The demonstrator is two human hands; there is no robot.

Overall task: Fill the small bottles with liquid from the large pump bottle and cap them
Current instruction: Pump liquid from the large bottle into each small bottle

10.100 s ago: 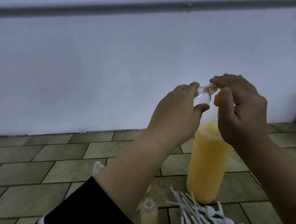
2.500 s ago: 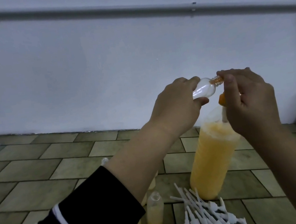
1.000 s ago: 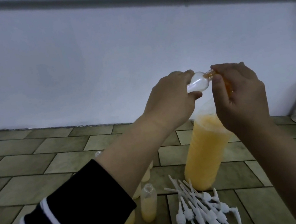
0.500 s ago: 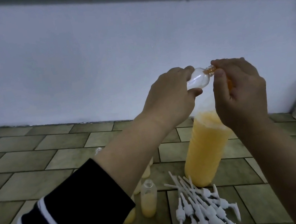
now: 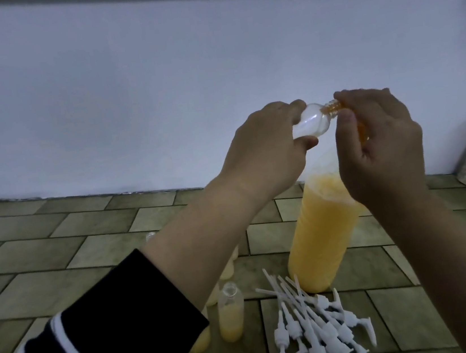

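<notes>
Clear rounded small bottle [image 5: 108,150] pinched sideways by left hand [image 5: 264,154].

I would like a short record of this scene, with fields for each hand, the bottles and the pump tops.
left hand: holds a small clear bottle tilted on its side, neck toward the right hand
right hand: fingers curled at the neck, over an orange part
large bottle: upright on the tiled floor, filled with yellow liquid
small bottle on floor: upright, uncapped, partly filled
pump tops: white, in a loose pile in front of the large bottle
</notes>
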